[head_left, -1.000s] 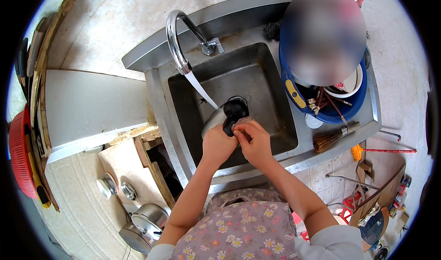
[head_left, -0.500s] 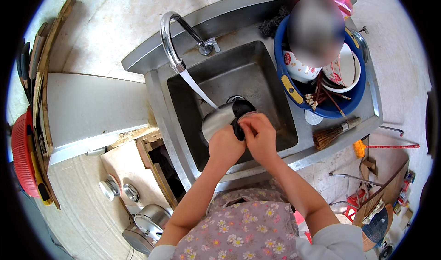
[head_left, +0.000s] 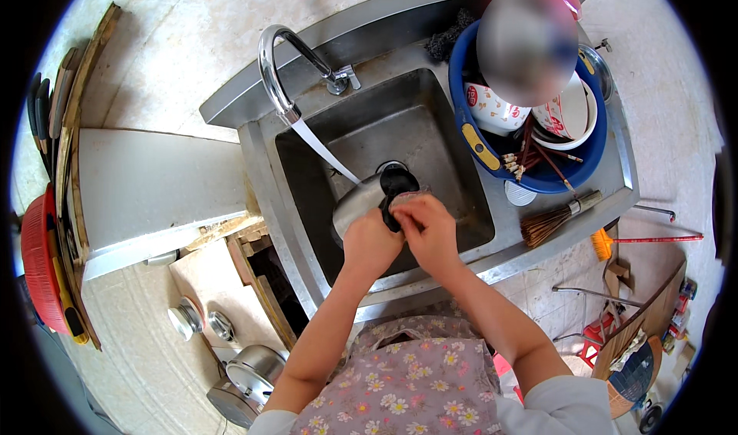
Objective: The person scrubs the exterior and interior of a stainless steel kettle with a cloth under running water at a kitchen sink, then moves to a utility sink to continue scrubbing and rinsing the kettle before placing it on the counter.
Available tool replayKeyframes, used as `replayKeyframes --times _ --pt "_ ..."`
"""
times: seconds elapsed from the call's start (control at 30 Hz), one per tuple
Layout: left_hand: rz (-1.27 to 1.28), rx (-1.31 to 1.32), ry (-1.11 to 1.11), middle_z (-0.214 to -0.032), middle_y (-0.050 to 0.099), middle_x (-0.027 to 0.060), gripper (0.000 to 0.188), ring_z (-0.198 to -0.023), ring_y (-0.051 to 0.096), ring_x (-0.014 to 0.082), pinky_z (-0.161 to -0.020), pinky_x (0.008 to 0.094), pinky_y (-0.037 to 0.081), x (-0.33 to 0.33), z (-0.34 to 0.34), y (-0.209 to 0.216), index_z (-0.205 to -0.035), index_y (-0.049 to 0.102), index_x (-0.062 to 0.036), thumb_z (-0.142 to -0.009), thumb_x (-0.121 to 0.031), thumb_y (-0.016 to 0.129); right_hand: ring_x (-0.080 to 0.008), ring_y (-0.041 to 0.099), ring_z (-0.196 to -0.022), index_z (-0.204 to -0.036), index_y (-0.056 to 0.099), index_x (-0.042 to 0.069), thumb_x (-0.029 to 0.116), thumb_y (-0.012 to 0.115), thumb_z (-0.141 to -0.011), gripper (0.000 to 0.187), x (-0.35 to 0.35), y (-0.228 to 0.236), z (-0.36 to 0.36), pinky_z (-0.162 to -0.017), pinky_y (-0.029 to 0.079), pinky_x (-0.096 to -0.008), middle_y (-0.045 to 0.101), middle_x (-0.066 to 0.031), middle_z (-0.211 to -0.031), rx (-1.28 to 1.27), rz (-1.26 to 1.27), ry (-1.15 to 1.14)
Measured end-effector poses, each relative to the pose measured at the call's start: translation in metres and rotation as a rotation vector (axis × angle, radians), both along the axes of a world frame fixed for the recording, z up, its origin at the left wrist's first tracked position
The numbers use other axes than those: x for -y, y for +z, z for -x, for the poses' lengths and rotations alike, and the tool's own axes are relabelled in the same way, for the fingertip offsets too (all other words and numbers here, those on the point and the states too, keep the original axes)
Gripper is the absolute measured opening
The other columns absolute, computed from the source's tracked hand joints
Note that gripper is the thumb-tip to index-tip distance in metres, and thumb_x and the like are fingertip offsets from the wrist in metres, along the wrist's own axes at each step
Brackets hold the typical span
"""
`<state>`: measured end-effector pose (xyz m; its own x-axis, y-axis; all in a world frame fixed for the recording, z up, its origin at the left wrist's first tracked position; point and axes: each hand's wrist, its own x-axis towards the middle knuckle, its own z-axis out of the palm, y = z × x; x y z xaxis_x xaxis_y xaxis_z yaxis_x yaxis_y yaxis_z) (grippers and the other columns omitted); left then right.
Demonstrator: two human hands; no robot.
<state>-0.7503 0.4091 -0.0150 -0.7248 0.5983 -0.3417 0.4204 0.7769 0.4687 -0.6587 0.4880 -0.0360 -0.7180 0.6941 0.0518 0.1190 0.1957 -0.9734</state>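
Note:
A steel kettle (head_left: 357,206) with a black lid (head_left: 399,179) and a black handle is held tilted in the steel sink basin (head_left: 467,196). My left hand (head_left: 372,244) is closed around its handle. Against the black handle, my right hand (head_left: 427,230) has its fingers pinched together. Something thin and pinkish shows at those fingertips, too small to name. From the curved chrome faucet (head_left: 269,70), a stream of water (head_left: 327,153) runs down to the kettle's steel side.
Right of the basin stands a blue tub (head_left: 459,81) with white bowls (head_left: 492,110) and chopsticks (head_left: 530,146). A short straw brush (head_left: 550,223) lies near the counter's front edge. Dark scrubbing mesh (head_left: 447,39) sits behind the basin. Left is a white-topped surface (head_left: 161,181).
The whole scene has shifted slightly left in view. The kettle has turned a little, so more of its black lid shows. Both hands keep their hold, and the water still runs.

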Motion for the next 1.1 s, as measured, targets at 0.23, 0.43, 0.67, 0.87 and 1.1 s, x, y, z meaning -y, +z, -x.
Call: replayKeyframes --times 0.23,0.43,0.67,0.87,1.1 --pt "-0.003 0.045 0.015 -0.070 0.061 0.0231 0.025 -0.071 0.061 0.0392 -0.063 0.0437 0.048 0.005 -0.001 0.005 -0.075 0.060 0.0028 -0.066 -0.020 0.066 -0.0231 0.059 -0.072 -0.088 0.065 0.002 -0.002 0.062 -0.078 0.011 -0.001 -0.006 -0.008 -0.062 0.047 -0.0288 0.060 -0.0097 -0.085 0.007 0.057 -0.020" --pt "-0.026 0.064 0.000 -0.070 0.061 0.0221 0.025 -0.070 0.061 0.0386 -0.063 0.0440 0.048 0.010 -0.005 0.010 -0.077 0.059 0.0018 -0.065 -0.019 0.066 -0.0204 0.060 -0.074 -0.088 0.065 0.003 0.000 0.062 -0.079 0.010 -0.014 0.002 -0.005 -0.062 0.047 -0.0271 0.060 -0.0091 -0.085 0.040 -0.073 0.058" --pt "0.006 -0.031 -0.088 -0.067 0.061 0.0193 0.025 -0.067 0.061 0.0376 -0.061 0.0441 0.048 0.023 -0.004 0.000 -0.077 0.058 -0.0013 -0.064 -0.019 0.069 -0.0247 0.061 -0.081 -0.094 0.066 0.006 0.002 0.061 -0.081 0.015 -0.027 0.002 0.009 -0.071 0.048 -0.0317 0.063 -0.0097 -0.089 0.012 0.106 0.071" --pt "0.105 -0.175 -0.412 -0.058 0.058 0.0142 0.027 -0.057 0.060 0.0339 -0.053 0.0423 0.047 0.038 0.003 0.001 -0.073 0.054 -0.0038 -0.062 -0.021 0.071 -0.0287 0.054 -0.112 -0.107 0.065 0.011 0.017 0.049 -0.090 0.024 -0.040 -0.045 0.032 -0.095 0.040 -0.0349 0.058 -0.0122 -0.122 0.090 -0.355 0.474" --pt "-0.007 -0.157 -0.718 -0.053 0.054 0.0120 0.023 -0.052 0.057 0.0325 -0.048 0.0420 0.044 0.066 0.022 -0.015 -0.069 0.051 -0.0041 -0.059 -0.016 0.068 -0.0272 0.046 -0.122 -0.117 0.058 0.002 0.016 0.047 -0.092 0.030 -0.005 -0.047 0.063 -0.103 0.036 -0.0367 0.053 -0.0135 -0.128 0.106 -0.271 0.840"
